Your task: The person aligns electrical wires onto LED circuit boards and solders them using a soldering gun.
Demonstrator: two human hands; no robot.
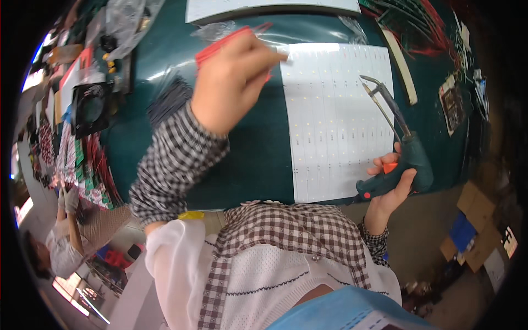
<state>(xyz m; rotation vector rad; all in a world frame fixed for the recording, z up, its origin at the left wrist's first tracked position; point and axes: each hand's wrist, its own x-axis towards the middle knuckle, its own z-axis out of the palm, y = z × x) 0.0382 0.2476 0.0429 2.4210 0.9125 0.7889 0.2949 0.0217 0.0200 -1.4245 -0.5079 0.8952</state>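
My right hand [391,198] is wrapped round the grip of a dark green soldering gun [415,162] with an orange trigger. Its bent metal tip and thin feed tube point away from me over a white panel [341,165]. Rows of small yellow LED dots and dark marks cover that panel, which lies on the green table. Beyond the panel's left edge, my left hand [231,82] is raised with fingers pinched together near the panel's far left corner. A small dark bit shows at the fingertips, too blurred to name. Something red [220,47], partly hidden, lies behind this hand.
A bundle of dark thin wires [171,99] lies left of my left forearm. Another white panel [269,7] is at the far edge. Red and green wires [421,27] and a pale strip [400,66] lie far right. At the left, a co-worker [69,231] wears gloves.
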